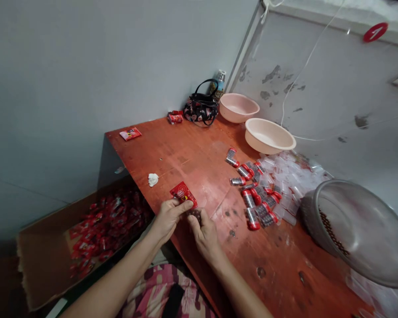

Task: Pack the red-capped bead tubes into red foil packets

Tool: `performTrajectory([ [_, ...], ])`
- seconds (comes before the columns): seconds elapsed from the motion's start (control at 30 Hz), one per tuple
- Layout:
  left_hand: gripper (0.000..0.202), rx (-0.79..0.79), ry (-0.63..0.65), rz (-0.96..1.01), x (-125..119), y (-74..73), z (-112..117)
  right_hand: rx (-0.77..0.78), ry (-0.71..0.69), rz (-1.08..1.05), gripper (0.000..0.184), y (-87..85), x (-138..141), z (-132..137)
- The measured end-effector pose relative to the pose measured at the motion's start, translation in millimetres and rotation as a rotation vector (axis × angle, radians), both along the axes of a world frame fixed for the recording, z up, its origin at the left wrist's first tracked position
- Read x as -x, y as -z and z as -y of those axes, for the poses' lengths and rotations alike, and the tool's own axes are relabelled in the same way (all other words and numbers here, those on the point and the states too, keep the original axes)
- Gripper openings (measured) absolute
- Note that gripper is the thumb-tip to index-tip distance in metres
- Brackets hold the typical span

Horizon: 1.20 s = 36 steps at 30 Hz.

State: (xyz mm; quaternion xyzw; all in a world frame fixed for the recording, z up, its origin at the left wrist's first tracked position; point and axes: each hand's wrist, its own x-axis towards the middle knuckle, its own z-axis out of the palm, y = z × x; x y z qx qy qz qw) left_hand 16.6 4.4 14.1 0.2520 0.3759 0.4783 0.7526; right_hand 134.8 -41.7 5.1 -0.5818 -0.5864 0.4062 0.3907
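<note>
My left hand (168,216) pinches a small red printed packet (183,194) at the near edge of the red-brown wooden table (185,150). My right hand (204,232) is closed next to it, fingertips on a small dark thing under the packet's lower edge that I cannot make out. Both hands meet at the packet. To the right lie several filled clear packets with red ends (257,198).
A pile of clear plastic bags (293,174) lies beside a grey colander (354,229) with dark pieces. Two pink basins (268,134), a black handbag (201,108) and a bottle stand at the back. Left of the table, a cardboard box (86,238) holds red packets.
</note>
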Motion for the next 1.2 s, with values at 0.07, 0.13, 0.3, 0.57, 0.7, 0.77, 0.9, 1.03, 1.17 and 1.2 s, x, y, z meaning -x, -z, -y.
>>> performTrajectory([
  [0.07, 0.014, -0.009, 0.060, -0.001, 2.4, -0.6, 0.5, 0.075, -0.074, -0.158, 0.020, 2.2, -1.1, -1.5],
  [0.13, 0.016, -0.021, 0.137, -0.028, 5.5, -0.7, -0.3, 0.162, -0.157, -0.297, 0.023, 3.5, -3.0, -3.0],
  [0.3, 0.017, -0.035, 0.079, -0.175, 5.0, 3.4, -2.9, 0.032, -0.027, -0.119, 0.018, 2.0, -5.1, -3.7],
  [0.57, 0.018, 0.023, 0.056, 0.010, -4.2, 5.4, 12.2, 0.301, -0.119, -0.597, 0.025, 10.9, -2.4, -8.1],
  [0.7, 0.017, 0.026, -0.001, 0.039, -4.9, 5.2, 11.3, 0.224, -0.041, -0.389, 0.024, 8.5, -4.1, -9.3],
  [0.77, 0.015, 0.034, -0.035, -0.020, -4.5, 6.7, 9.7, 0.137, 0.020, -0.258, 0.023, 7.5, -4.1, -8.8],
  [0.9, 0.016, 0.029, -0.052, -0.160, -2.8, 11.7, 10.0, 0.196, -0.011, -0.356, 0.025, 9.8, -2.9, -8.3],
  [1.03, 0.016, -0.002, -0.030, -0.084, -2.7, 11.8, 11.7, 0.269, -0.103, -0.477, 0.026, 11.6, -4.0, -7.9],
  [1.17, 0.017, 0.024, -0.030, 0.061, -5.3, 8.1, 10.2, 0.165, -0.075, -0.256, 0.024, 9.8, -6.9, -6.1],
  [1.2, 0.017, 0.039, -0.025, 0.069, -6.2, 7.8, 9.8, 0.123, -0.053, -0.194, 0.023, 9.0, -7.4, -5.7],
])
